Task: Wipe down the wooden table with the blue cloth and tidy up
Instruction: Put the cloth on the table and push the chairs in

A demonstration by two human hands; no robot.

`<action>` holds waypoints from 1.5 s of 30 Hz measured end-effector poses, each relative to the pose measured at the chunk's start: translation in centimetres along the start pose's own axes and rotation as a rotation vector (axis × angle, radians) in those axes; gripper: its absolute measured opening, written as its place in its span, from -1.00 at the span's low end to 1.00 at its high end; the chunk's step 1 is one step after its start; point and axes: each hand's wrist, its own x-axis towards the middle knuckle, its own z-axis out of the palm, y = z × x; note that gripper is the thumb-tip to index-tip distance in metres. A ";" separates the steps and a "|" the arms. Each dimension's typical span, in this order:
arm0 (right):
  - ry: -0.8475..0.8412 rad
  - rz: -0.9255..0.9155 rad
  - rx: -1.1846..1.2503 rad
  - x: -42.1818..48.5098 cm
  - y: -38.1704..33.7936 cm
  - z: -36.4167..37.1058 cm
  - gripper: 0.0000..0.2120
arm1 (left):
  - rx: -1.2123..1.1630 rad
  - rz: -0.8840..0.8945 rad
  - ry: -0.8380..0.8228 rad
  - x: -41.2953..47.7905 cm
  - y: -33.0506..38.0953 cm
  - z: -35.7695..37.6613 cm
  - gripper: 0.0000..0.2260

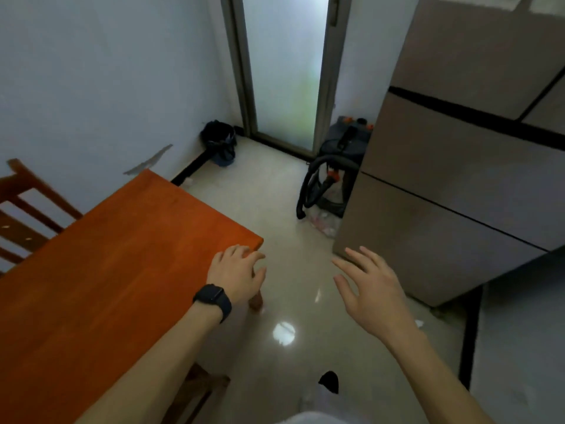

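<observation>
- Empty, with fingers loosely spread, the left hand [237, 272] sits at the right-hand corner of the orange-brown wooden table [122, 255]; whether it touches cannot be told.
- The right hand [373, 289], fingers straight and apart, holds nothing over the glossy beige tile floor [275, 194].
- The table fills the lower left of the view, and its visible length runs up toward the frosted glass door [284, 71].

One wooden table [122, 270]. One chair [27, 209] stands at the table's left side. Two hands: one left hand [235, 275] at the table's corner, one right hand [371, 289] to the table's right. One watch [212, 298]. Beyond the table: one bin [220, 143], one vacuum cleaner [333, 172], one glass door [284, 71], one fridge [458, 179].
</observation>
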 end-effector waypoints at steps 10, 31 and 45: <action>-0.022 -0.077 -0.105 23.1 5.9 -5.2 -0.64 | -0.174 -0.198 0.232 17.4 -0.9 -7.5 -0.56; -0.498 -0.389 -0.100 65.0 -2.8 10.5 -0.57 | -0.439 -0.601 0.141 44.2 -19.4 -10.1 -0.57; -0.841 -0.878 -0.005 82.6 -18.9 23.9 -0.59 | -0.483 -1.220 0.152 44.7 -28.6 -16.6 -0.60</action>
